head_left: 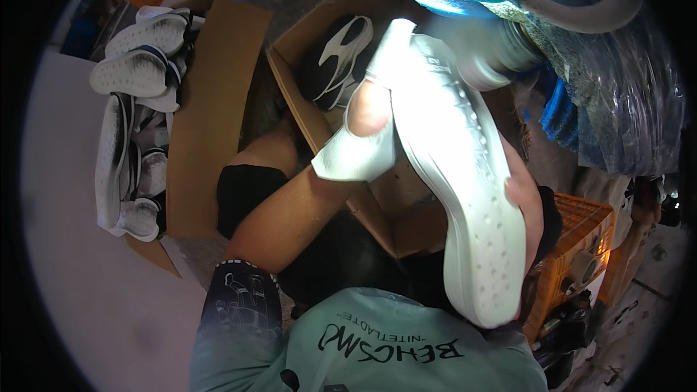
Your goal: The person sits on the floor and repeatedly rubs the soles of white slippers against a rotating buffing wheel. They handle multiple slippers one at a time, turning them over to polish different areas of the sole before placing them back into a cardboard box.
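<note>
A long white shoe sole point(465, 174) with rows of small pits is held up in front of me, its upper end brightly lit. My left hand point(367, 120), in a white partial glove with the thumb bare, grips its left edge near the upper end. Along the right edge lower down, my right hand point(526, 207) is wrapped round the sole; most of that hand is hidden behind it. The sole's upper end is close beside a blurred, round machine part point(494, 51); I cannot tell if they touch.
Below the hands stands an open cardboard box point(301, 101) with a black-and-white shoe sole point(337, 58) inside. More white soles point(138, 72) are piled at the left by a cardboard flap point(214, 116). Clear plastic sheeting point(624, 101) covers the upper right, above an orange crate point(581, 232).
</note>
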`<state>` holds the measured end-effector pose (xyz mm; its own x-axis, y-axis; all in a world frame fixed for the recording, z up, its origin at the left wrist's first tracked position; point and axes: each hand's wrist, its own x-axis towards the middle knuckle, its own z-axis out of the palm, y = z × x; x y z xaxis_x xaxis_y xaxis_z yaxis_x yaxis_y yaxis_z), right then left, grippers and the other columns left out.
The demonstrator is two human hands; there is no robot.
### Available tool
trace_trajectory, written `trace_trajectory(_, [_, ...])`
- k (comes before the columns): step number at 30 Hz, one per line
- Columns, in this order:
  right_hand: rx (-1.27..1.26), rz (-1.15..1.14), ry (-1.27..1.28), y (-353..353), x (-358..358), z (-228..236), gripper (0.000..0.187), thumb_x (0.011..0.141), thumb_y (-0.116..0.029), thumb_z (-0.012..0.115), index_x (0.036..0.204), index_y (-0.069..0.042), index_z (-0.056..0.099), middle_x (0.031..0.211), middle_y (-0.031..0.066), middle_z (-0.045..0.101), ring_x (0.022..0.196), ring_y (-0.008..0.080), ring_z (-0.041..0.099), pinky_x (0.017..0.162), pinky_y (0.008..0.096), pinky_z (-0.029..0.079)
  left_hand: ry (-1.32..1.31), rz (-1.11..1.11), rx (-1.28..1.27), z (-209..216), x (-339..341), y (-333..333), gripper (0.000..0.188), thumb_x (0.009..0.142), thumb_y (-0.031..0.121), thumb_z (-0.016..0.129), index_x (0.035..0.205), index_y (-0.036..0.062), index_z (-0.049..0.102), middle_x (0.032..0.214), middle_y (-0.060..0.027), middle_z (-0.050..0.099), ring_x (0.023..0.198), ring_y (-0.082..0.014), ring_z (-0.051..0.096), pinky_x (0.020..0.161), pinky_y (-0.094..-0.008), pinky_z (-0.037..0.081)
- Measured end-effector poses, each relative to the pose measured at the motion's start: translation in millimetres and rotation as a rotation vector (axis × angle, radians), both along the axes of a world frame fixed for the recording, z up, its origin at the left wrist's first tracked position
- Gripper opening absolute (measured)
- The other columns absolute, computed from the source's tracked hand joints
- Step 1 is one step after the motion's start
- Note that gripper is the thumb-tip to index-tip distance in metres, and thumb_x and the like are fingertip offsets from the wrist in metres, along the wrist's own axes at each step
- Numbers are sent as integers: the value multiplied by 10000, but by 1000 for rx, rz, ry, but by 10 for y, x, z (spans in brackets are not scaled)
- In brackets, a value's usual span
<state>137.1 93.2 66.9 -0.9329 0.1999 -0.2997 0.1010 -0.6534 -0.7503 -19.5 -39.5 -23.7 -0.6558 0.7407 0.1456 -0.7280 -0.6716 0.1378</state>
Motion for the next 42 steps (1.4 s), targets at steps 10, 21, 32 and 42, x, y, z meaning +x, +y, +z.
trace_trajectory(10, [999,98,-210,1438,-206,-232,713,727,-195,682,1349,104,501,1225,223,630,1083,284,648,941,360,509,-232,-154,179,149,11,366,610,1023,541,415,1374,50,508,1311,-172,606,1168,-334,607,1041,-520,462])
trace_trajectory(21, [1220,281,65,1867,-215,-88,661,735,-136,697,1336,73,518,1220,191,632,1092,269,639,945,371,503,109,95,-94,295,299,467,741,965,444,599,1502,37,290,1408,-191,490,1239,-314,557,1060,-471,476])
trace_trajectory(32, [485,-5,4,1186,77,-384,601,768,-100,675,1325,66,523,1220,194,628,1051,257,655,888,355,533,119,6,60,216,227,455,531,1057,349,436,1453,1,374,1395,-215,507,1263,-316,545,1086,-475,452])
trace_trajectory(42, [315,-65,-63,551,-97,-382,632,862,-256,644,1363,87,469,1260,194,611,1122,300,613,985,426,485,195,482,-175,55,168,639,482,1017,270,539,1369,-49,455,1235,-193,625,1087,-291,656,937,-409,553])
